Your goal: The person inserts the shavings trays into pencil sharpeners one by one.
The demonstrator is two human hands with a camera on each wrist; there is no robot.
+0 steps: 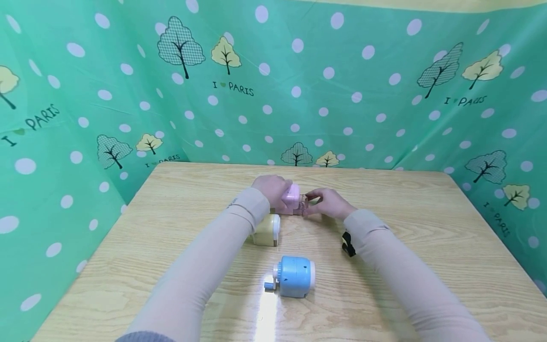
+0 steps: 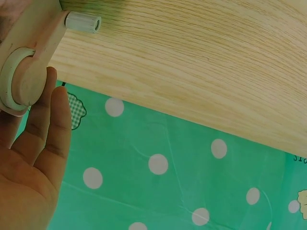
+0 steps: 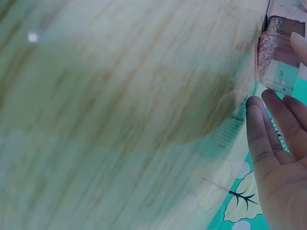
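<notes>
A pink crank pencil sharpener (image 1: 291, 197) lies toward the back of the table. My left hand (image 1: 271, 189) holds its body from the left. In the left wrist view, fingers (image 2: 60, 120) reach alongside the sharpener's round crank hub (image 2: 29, 79), and a small crank knob (image 2: 82, 22) sticks out. A clear shavings drawer (image 3: 278, 62), with dark bits inside, projects from the sharpener's right end. My right hand (image 1: 330, 203) pinches this drawer, thumb on one side and fingers at its outer end. How far the drawer sits inside the body is hidden.
A pale yellow sharpener (image 1: 266, 231) stands just below the left wrist. Nearer the front is a blue crank sharpener (image 1: 296, 277), its handle pointing left. A small black object (image 1: 348, 244) is partly covered by the right forearm. A green dotted curtain (image 1: 295, 95) surrounds the wooden table (image 1: 192, 190).
</notes>
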